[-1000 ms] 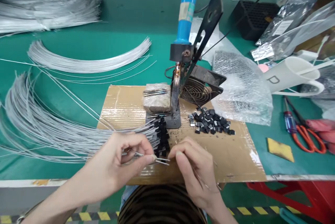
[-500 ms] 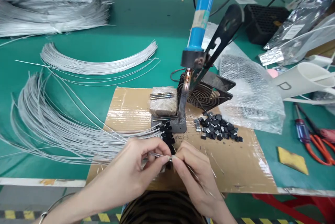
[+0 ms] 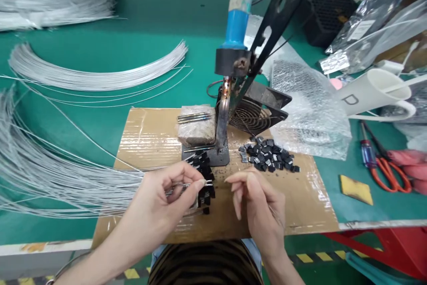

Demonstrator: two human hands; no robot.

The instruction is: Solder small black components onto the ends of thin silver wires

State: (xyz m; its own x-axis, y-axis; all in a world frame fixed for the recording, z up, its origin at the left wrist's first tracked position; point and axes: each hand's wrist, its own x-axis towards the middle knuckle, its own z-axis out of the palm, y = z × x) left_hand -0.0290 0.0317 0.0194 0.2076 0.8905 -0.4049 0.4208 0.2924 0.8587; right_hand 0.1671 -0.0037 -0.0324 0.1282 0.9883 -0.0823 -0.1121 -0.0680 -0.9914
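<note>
My left hand point(image 3: 173, 200) pinches thin grey wires between thumb and forefinger. Their short silvery ends point(image 3: 208, 183) stick out to the right past the fingertips. Behind and below those ends lies a row of small black pieces point(image 3: 206, 174) on the ends of a large bundle of grey wires point(image 3: 83, 187). Just to the right, apart from the wire ends, my right hand point(image 3: 262, 200) hovers over the cardboard point(image 3: 300, 200) with its fingers loosely bent and apart. Nothing shows clearly in it.
A blue-handled soldering iron point(image 3: 238, 14) stands tip down in a black stand, before a small fan point(image 3: 253, 114). Loose black pieces point(image 3: 270, 155) lie in a pile. To the right are a yellow sponge point(image 3: 356, 190), orange-handled pliers point(image 3: 392, 176) and bubble wrap point(image 3: 310, 107). Another wire bundle point(image 3: 100, 78) lies left.
My right hand has let go of the wire ends and moved away to the right. The left hand still pinches the wires. The view has shifted, so the bench appears further left.
</note>
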